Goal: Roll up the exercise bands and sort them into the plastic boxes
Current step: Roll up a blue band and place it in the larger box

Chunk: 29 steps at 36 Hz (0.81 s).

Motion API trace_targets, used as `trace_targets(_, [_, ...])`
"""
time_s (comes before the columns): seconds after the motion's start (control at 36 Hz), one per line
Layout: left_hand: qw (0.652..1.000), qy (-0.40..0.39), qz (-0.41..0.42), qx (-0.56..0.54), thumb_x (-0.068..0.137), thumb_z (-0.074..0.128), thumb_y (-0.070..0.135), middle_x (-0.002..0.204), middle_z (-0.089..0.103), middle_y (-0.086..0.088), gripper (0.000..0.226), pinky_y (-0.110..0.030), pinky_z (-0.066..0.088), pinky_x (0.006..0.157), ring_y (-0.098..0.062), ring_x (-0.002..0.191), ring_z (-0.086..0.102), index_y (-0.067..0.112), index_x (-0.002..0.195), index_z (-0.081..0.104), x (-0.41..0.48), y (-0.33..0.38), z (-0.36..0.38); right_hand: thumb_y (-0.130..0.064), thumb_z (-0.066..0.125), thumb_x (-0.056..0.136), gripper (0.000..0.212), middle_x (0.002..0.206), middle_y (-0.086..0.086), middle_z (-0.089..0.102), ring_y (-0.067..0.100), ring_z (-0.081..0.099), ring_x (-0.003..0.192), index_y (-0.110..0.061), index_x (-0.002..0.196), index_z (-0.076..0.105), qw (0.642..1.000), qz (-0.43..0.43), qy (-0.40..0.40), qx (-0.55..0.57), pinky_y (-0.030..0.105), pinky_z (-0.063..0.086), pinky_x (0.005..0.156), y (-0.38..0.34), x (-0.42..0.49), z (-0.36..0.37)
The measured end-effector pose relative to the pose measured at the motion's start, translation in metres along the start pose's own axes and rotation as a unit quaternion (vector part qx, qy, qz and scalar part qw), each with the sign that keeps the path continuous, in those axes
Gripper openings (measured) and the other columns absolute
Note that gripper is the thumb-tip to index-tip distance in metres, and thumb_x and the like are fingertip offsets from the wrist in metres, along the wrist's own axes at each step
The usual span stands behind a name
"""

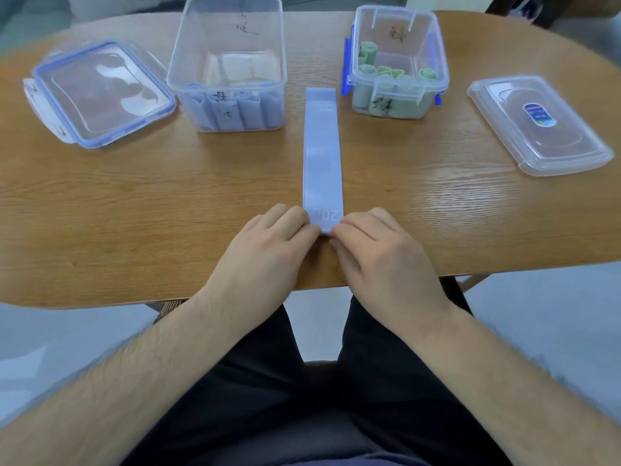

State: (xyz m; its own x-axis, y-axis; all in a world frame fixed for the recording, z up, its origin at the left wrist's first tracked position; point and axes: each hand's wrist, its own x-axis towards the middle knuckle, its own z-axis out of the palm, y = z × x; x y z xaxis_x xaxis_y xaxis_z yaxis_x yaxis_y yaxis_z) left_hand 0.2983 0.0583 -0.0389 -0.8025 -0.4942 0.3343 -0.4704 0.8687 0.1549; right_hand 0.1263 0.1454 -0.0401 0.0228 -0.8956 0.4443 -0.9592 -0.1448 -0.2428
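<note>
A pale blue exercise band [322,153] lies flat and straight on the wooden table [134,196], running away from me between the two boxes. My left hand [268,243] and my right hand [379,247] pinch its near end from either side, where a small fold begins. The clear box [228,62] at the back left holds several rolled blue bands. A smaller clear box [396,58] with blue clips at the back right holds several rolled green bands.
A blue-rimmed lid [100,92] lies at the far left of the table. A clear lid [537,124] with a blue sticker lies at the far right. My legs in dark trousers sit under the table's near edge.
</note>
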Motion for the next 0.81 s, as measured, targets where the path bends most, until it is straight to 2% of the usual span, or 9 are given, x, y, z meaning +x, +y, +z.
trace_targets(0.11, [1.0, 0.013, 0.004, -0.01, 0.098, 0.057, 0.007, 0.094, 0.057, -0.008, 0.014, -0.046, 0.052, 0.073, -0.028, 0.084, 0.054, 0.005, 0.107, 0.069, -0.002, -0.004, 0.002, -0.011, 0.066, 0.096, 0.007, 0.098, 0.001, 0.067, 0.023, 0.055, 0.091, -0.008, 0.099, 0.072, 0.998, 0.014, -0.019, 0.052, 0.036, 0.051, 0.079, 0.007, 0.004, -0.004])
trace_targets(0.25, [0.999, 0.03, 0.008, -0.009, 0.101, 0.053, 0.013, 0.09, 0.054, -0.008, 0.019, -0.044, 0.053, 0.073, -0.026, 0.082, 0.051, 0.006, 0.108, 0.069, 0.001, -0.007, 0.007, -0.009, 0.068, 0.095, 0.006, 0.094, -0.001, 0.06, 0.018, 0.049, 0.091, -0.009, 0.095, 0.073, 0.994, 0.045, -0.012, 0.095, 0.026, 0.045, 0.082, 0.01, 0.013, -0.004])
trace_targets(0.42, [0.999, 0.037, 0.016, 0.001, 0.102, 0.051, 0.013, 0.091, 0.054, -0.009, 0.022, -0.045, 0.053, 0.073, -0.027, 0.082, 0.051, 0.003, 0.113, 0.068, 0.003, -0.009, 0.01, -0.01, 0.065, 0.097, 0.008, 0.092, -0.001, 0.06, 0.016, 0.05, 0.09, -0.009, 0.097, 0.073, 0.991, 0.064, -0.021, 0.113, 0.021, 0.042, 0.084, 0.012, 0.016, -0.001])
trace_targets(0.53, [0.999, 0.045, 0.021, 0.004, 0.099, 0.057, 0.009, 0.092, 0.057, -0.008, 0.026, -0.045, 0.053, 0.072, -0.027, 0.084, 0.051, 0.003, 0.123, 0.065, 0.004, -0.008, 0.008, -0.009, 0.064, 0.097, 0.007, 0.092, 0.0, 0.062, 0.018, 0.052, 0.089, -0.009, 0.095, 0.071, 0.991, 0.068, -0.024, 0.111, 0.025, 0.043, 0.082, 0.011, 0.019, 0.0])
trace_targets(0.64, [0.999, 0.04, 0.021, 0.012, 0.093, 0.062, 0.003, 0.09, 0.056, -0.004, 0.022, -0.042, 0.05, 0.07, -0.026, 0.085, 0.053, 0.009, 0.113, 0.067, 0.003, -0.008, 0.006, -0.01, 0.065, 0.097, 0.005, 0.093, -0.002, 0.062, 0.018, 0.053, 0.09, -0.011, 0.097, 0.069, 0.99, 0.073, -0.024, 0.114, 0.022, 0.042, 0.082, 0.01, 0.02, 0.0])
trace_targets(0.72, [0.999, 0.049, 0.015, 0.008, 0.097, 0.058, 0.008, 0.096, 0.06, -0.005, 0.019, -0.042, 0.05, 0.071, -0.027, 0.089, 0.055, 0.01, 0.112, 0.069, 0.004, -0.008, 0.006, -0.009, 0.064, 0.097, 0.005, 0.093, 0.0, 0.062, 0.02, 0.053, 0.09, -0.009, 0.097, 0.069, 0.992, 0.075, -0.014, 0.104, 0.021, 0.041, 0.081, 0.01, 0.019, 0.002])
trace_targets(0.81, [0.998, 0.06, 0.013, 0.004, 0.098, 0.058, 0.013, 0.115, 0.063, -0.008, 0.019, -0.04, 0.051, 0.074, -0.027, 0.099, 0.058, 0.011, 0.112, 0.07, 0.005, -0.007, 0.006, -0.007, 0.062, 0.097, 0.007, 0.093, 0.003, 0.059, 0.021, 0.052, 0.09, -0.007, 0.097, 0.069, 0.994, 0.071, -0.008, 0.083, 0.026, 0.043, 0.079, 0.009, 0.018, 0.006])
